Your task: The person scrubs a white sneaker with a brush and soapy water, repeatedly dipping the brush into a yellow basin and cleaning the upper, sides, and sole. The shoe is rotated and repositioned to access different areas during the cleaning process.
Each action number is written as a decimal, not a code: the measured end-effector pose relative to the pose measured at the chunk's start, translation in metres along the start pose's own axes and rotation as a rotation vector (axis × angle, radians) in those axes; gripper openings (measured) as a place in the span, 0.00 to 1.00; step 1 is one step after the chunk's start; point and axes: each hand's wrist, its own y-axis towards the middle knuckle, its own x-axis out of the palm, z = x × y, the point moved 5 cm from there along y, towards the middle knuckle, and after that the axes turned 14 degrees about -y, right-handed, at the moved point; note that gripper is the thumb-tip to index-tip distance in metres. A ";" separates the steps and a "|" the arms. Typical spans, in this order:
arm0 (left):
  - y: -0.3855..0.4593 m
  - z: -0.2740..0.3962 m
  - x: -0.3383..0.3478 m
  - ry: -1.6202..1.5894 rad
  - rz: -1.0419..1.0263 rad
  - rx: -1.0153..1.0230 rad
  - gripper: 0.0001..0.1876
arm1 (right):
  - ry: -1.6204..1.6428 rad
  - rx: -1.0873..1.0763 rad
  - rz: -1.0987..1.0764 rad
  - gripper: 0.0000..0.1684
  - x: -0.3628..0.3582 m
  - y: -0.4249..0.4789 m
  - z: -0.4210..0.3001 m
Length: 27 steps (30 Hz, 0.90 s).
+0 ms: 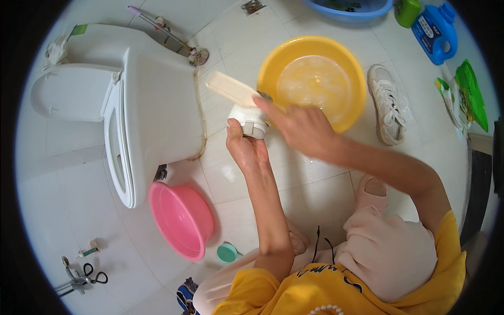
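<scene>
My left hand [248,147] grips a white shoe [252,118] by its heel end, in front of the yellow basin. The thumb lies on one side of the heel. My right hand [305,128] holds a cream scrubbing brush [232,88] against the shoe, index finger stretched along its back. The brush hides much of the shoe's upper, and its bristles are mostly out of sight. Suds and water fill the bottom of the yellow plastic basin [269,65]. To the right of the basin, a laced white sneaker [386,102] rests on the tiles.
A white toilet [165,102] stands left, with a toilet brush [199,56] behind it. Nearby are a pink basin [181,220] and a green dipper [226,252]. A blue basin [350,13], a blue detergent bottle [435,35] and a green packet [470,96] are at the far right.
</scene>
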 end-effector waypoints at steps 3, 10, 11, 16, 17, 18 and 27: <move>-0.004 0.005 0.016 -0.003 0.004 -0.080 0.22 | 0.046 -0.075 0.144 0.39 -0.001 0.000 0.005; 0.010 0.017 0.001 -0.107 -0.036 0.015 0.21 | -0.010 -0.022 0.078 0.37 0.005 -0.015 0.002; 0.012 0.016 0.005 -0.116 -0.033 -0.001 0.21 | 0.044 0.011 0.052 0.36 0.008 -0.013 0.007; 0.010 0.030 0.013 -0.004 -0.018 0.006 0.20 | -0.077 -0.029 0.067 0.30 -0.001 -0.043 -0.020; 0.014 0.030 0.006 0.036 -0.016 -0.004 0.20 | -0.105 -0.002 0.041 0.30 0.002 -0.041 -0.019; 0.019 0.025 -0.001 -0.051 -0.027 -0.032 0.19 | -0.131 0.022 0.006 0.30 0.010 -0.039 -0.019; 0.049 0.044 0.007 -0.146 0.165 -0.275 0.17 | 0.213 0.595 -0.223 0.15 0.082 -0.005 0.131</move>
